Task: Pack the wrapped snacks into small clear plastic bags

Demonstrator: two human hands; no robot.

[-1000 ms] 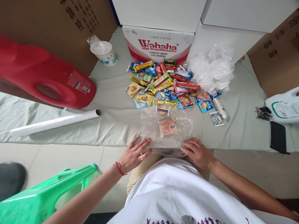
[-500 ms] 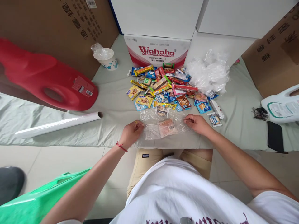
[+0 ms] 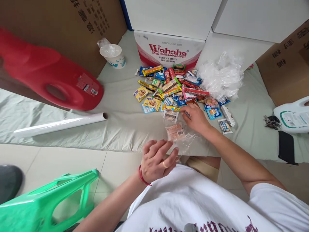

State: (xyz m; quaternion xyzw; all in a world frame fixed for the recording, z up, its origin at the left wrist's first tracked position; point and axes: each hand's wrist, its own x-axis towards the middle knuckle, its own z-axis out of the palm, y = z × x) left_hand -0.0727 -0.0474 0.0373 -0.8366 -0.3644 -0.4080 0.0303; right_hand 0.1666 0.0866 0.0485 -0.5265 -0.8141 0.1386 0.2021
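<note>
Fingers of the left hand (image 3: 156, 161): bending, slightly parted, above the near edge of the pale green cloth-covered table (image 3: 125, 132), no longer stretching the bag's left side; whether they are pinching any film, I cannot tell
Crumpled clear plastic bag (image 3: 187, 144): bunching mostly rightward, no longer lying spread between both hands
Flat pink-brown square packet with a barcode (image 3: 175, 131): lying just beyond the left fingertips, against the bag's film; whether it is sitting inside or outside, I cannot tell
Right hand (image 3: 196, 117): leaving the bag's right side and reaching to the snack pile's near edge, fingers narrowing beside a slim yellow-wrapped bar (image 3: 171, 108); whether they are gripping, I cannot tell
Bag work: seemingly turning from two-handed spreading to one hand picking at the pile
Bare hands: two showing, one wearing a red cord at the wrist
Green plastic stool (image 3: 24, 209): one, standing at the left
Long white film-wrapped roll (image 3: 60, 125): one, lying at the left
Large red plastic jug (image 3: 72, 77): one, leaning in beyond the roll
Colourful foil-wrapped snack pile (image 3: 169, 87): one, including two yellow cookie packets (image 3: 152, 102); the rest are overlapping too much for counting
Patterned paper cup (image 3: 115, 61): one, holding clear plastic
Red-and-white cardboard carton (image 3: 169, 53): one, standing behind the pile
</note>
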